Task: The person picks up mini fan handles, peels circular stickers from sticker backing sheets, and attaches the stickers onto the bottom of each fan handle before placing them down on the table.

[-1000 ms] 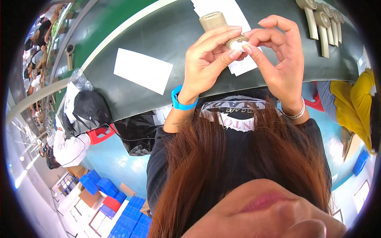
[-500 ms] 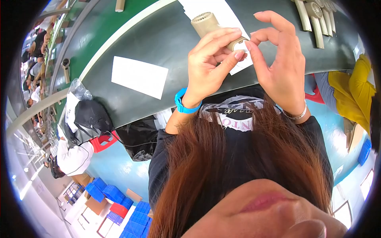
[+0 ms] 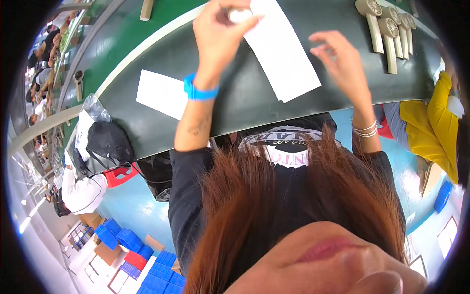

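Observation:
My left hand (image 3: 218, 36) is at the far edge of the view, fingers curled round a beige handheld fan. Of that fan, only the pale round end of the handle (image 3: 240, 16) shows between thumb and fingers; its head is hidden or out of view. A stack of long white paper sheets (image 3: 286, 56) lies on the dark table just right of that hand. My right hand (image 3: 340, 61), a little blurred, hovers over the table to the right of the sheets. Its fingers are loosely bent and apart, with nothing seen in them.
Several beige handheld fans (image 3: 389, 28) lie at the far right of the dark table (image 3: 235, 93). Another white sheet (image 3: 159, 93) lies at left, partly behind my left forearm. A black bag (image 3: 110, 142) rests beyond it. A person in a yellow top (image 3: 423, 125) is at right.
My left hand has carried the fan away to the far left, uncovering the white sheets. My right hand has come off the handle's end and moved slightly right and nearer.

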A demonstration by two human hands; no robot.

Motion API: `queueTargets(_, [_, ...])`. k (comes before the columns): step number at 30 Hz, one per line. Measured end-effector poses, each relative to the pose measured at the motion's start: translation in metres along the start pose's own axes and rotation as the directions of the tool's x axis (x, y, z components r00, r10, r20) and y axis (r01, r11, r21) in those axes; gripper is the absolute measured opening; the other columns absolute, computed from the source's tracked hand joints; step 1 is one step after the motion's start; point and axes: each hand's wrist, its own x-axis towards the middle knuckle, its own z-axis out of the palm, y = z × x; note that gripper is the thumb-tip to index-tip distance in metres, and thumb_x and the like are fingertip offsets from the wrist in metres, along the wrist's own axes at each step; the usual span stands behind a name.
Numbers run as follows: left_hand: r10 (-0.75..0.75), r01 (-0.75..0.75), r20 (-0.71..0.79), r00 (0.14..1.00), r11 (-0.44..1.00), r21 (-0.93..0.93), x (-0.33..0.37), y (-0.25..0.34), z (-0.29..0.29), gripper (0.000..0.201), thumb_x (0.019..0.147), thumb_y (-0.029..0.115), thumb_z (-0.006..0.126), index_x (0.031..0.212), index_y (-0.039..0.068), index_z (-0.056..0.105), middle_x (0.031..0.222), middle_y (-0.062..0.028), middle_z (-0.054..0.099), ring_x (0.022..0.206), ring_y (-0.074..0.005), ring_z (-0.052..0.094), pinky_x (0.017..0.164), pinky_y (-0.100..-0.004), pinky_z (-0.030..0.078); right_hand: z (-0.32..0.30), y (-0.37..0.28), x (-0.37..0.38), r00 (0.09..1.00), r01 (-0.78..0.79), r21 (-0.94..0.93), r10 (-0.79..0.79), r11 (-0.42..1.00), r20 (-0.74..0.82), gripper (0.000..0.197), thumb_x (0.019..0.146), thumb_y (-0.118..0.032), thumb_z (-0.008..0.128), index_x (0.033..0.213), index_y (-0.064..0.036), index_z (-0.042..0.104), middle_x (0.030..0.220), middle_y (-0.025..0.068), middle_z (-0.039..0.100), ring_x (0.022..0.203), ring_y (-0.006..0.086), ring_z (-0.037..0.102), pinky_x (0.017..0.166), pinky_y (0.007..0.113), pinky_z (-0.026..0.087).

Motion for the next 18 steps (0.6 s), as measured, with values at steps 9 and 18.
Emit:
queueTargets(9, [-0.397,0.387,0.038,0.917,0.909,0.158,0.098,-0.13,-0.037,0.019,0.08,0.007,0.069,0.094,-0.002,0.061,0.092,-0.0081,0.064,0.083,-0.0134,0.06,0.075,-0.0255,0.049,0.044,0.01,-0.005,0.99,-0.136,0.134,0.129,0.982,0.059,0.01,0.079,-0.002,0.064,0.089,-0.0024,0.061,0.077,0.0095,0.056,0.066,0.022,0.057,0.062,0.031,0.047])
queueTargets(18, [0.419,-0.59,0.481,0.77,0.754,0.288,0.081,-0.065,0.108,0.024,0.08,0.005,0.061,0.104,0.007,0.063,0.11,-0.0091,0.062,0.095,-0.025,0.062,0.08,-0.0336,0.053,0.042,0.013,0.001,0.983,-0.042,0.064,0.03,0.997,0.181,0.011,0.079,-0.002,0.059,0.09,-0.0024,0.056,0.085,0.012,0.056,0.08,0.0311,0.057,0.071,0.038,0.046])
